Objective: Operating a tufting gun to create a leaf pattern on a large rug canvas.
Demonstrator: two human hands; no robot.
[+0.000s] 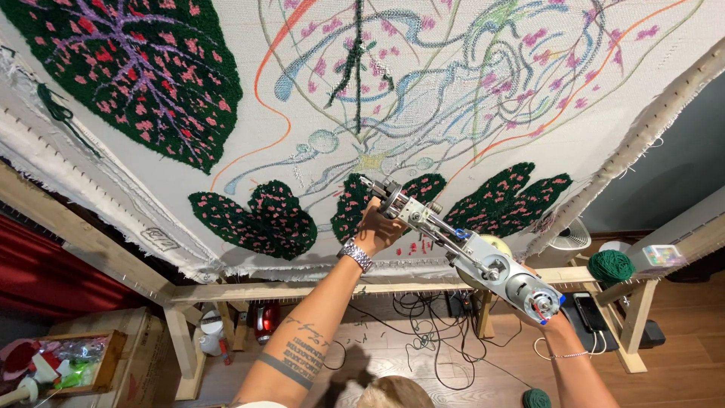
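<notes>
The tufting gun (453,249) is pressing its needle tip against the stretched white cloth (317,98), right among the dark green, pink-flecked leaves (264,219). The left hand (380,227) is clenching the gun's front handle; the right hand (547,317) is gripping its rear by the motor. A green yarn ball (610,266) is sitting on the wooden frame (249,291).

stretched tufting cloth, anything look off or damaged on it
No damage shows on the white stretched tufting cloth. Its bottom and left edges are frayed and hang loose over the wooden frame, and most of the coloured outline drawing is still untufted.
</notes>
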